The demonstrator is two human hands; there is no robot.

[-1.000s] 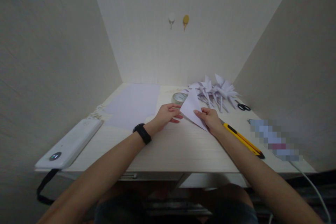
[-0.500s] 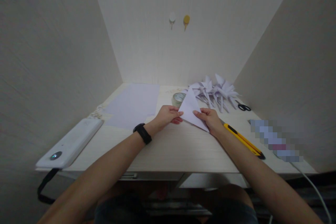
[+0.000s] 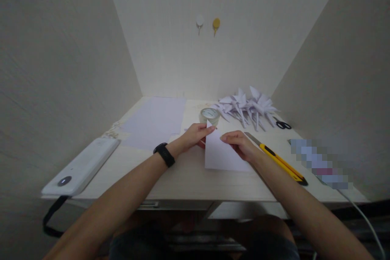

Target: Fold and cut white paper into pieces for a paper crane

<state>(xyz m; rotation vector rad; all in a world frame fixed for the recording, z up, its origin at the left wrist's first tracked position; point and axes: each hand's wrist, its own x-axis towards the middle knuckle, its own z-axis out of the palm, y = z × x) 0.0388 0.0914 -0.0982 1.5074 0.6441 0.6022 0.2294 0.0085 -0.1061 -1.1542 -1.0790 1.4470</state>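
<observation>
The folded white paper (image 3: 221, 155) lies flat on the counter (image 3: 183, 174); left hand (image 3: 196, 134) pinches its top corner, right hand (image 3: 239, 144) presses it with relaxed fingers. Light, thin, creases easily; better hold by edges

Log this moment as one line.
left hand: pinching paper corner | right hand: pressing paper | paper: flat on desk | knife: right, untouched
</observation>
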